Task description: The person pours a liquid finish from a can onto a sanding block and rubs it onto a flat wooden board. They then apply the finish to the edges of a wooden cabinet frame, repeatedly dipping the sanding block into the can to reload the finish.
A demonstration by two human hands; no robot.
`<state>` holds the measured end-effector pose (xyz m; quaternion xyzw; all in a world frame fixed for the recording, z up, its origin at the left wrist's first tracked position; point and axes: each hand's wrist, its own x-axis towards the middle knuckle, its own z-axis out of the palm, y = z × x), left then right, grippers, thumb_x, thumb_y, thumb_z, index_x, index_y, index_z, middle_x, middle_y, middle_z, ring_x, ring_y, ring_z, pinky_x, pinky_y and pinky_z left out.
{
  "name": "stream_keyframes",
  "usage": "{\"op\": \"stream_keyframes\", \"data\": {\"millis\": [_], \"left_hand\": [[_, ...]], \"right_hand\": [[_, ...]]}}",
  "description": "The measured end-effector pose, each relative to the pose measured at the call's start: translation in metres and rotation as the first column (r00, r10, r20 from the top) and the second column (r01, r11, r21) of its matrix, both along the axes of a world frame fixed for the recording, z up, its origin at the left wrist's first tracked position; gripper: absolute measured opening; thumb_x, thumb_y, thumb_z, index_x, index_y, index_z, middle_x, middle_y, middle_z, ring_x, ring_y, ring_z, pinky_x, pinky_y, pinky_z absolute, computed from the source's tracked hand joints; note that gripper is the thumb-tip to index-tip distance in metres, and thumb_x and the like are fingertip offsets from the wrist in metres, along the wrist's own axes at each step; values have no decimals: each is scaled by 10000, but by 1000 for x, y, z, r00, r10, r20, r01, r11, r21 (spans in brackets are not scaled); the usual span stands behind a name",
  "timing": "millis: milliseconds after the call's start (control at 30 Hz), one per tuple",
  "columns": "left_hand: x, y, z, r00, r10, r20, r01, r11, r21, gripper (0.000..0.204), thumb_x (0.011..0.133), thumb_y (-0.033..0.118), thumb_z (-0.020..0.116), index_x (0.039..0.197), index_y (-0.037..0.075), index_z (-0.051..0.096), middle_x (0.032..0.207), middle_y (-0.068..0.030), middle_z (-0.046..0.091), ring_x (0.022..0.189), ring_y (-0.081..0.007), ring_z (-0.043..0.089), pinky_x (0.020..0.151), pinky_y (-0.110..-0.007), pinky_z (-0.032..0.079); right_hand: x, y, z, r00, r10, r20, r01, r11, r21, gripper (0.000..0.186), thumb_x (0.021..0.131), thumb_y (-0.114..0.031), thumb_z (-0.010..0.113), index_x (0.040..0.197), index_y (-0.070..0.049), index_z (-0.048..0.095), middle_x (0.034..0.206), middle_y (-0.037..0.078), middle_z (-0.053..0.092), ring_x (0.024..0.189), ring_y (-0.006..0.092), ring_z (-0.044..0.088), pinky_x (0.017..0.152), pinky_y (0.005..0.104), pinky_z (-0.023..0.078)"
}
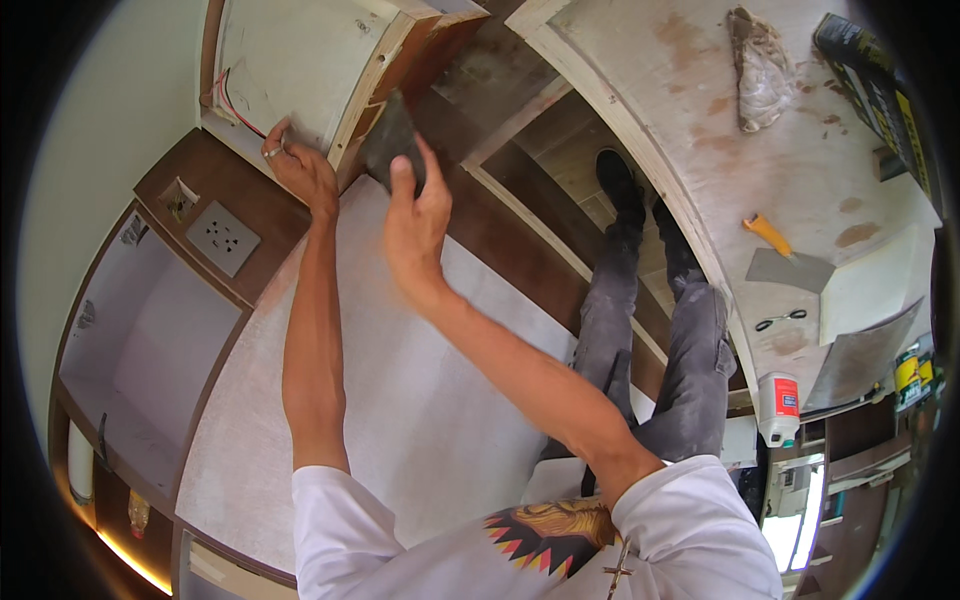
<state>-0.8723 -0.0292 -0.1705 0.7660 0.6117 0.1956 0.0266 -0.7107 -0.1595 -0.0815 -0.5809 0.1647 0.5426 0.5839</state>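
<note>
A: What do you have in view, biggest first?

B: I see a pale laminate bed surface (400, 400) filling the middle, with a dark brown headboard panel (170, 190) on the left carrying a grey socket plate (223, 238). To the right lies a curved plywood board (700, 130), stained in patches. At the far top sits a plywood box (300, 70) with a brown edge and red wires at its left side.

A: And the hands?

B: My left hand (298, 165) rests against the box's lower edge, fingers curled onto the panel face, gripping nothing I can make out. My right hand (415, 215) is closed around a dark grey sanding block (390, 140), thumb laid up its near face. The block presses at the box's brown corner, just right of my left hand.

A: Smaller things?

B: On the curved board, a crumpled rag (760, 70) at the far end, a putty knife (785, 255) with a yellow handle, small scissors (780, 320) near it, and a white glue bottle (780, 408) with a red label at the near right.
</note>
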Motion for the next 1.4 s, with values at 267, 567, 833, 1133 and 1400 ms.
{"op": "stream_keyframes", "data": {"millis": [267,567,833,1133,1400], "left_hand": [[7,1,7,998,-55,14,55,998,-4,375,905,-95,415,1184,-19,654,1147,-187,642,1009,-328,627,895,-393,498],[3,-5,7,998,24,60,-20,998,-61,376,925,-74,413,1201,-21,662,1180,-192,645,1059,-330,629,951,-409,488],[-3,3,-5,988,-71,141,80,995,-64,386,917,-54,429,1220,4,661,1184,-163,636,1090,-331,621,928,-412,477],[-33,6,-10,992,-100,71,104,993,-48,393,926,-2,440,1249,-8,663,1239,-217,645,1131,-378,613,1022,-472,479],[-11,5,-6,997,-82,-11,82,995,57,344,994,26,422,1220,-43,672,1232,-266,651,1162,-423,616,1022,-507,487]], "right_hand": [[-14,34,-14,992,-63,107,61,998,18,436,1096,-159,513,1492,23,530,1241,113,693,1098,157,595,1015,301,446],[2,-1,-4,999,49,-3,-49,996,-76,461,1100,-191,528,1508,21,514,1326,143,675,1197,215,605,1084,328,428],[-85,40,-69,968,-27,-248,-13,987,-162,480,1077,-107,505,1538,27,481,1523,235,553,1411,337,520,1189,392,366],[-2,-73,-54,982,184,-48,-189,974,-122,484,1068,-211,589,1494,13,533,1305,158,684,1178,206,610,1042,332,462],[220,-347,-7,876,435,209,-306,836,-456,497,1042,-225,576,1479,11,552,1265,174,676,1131,225,611,999,360,474]]}}
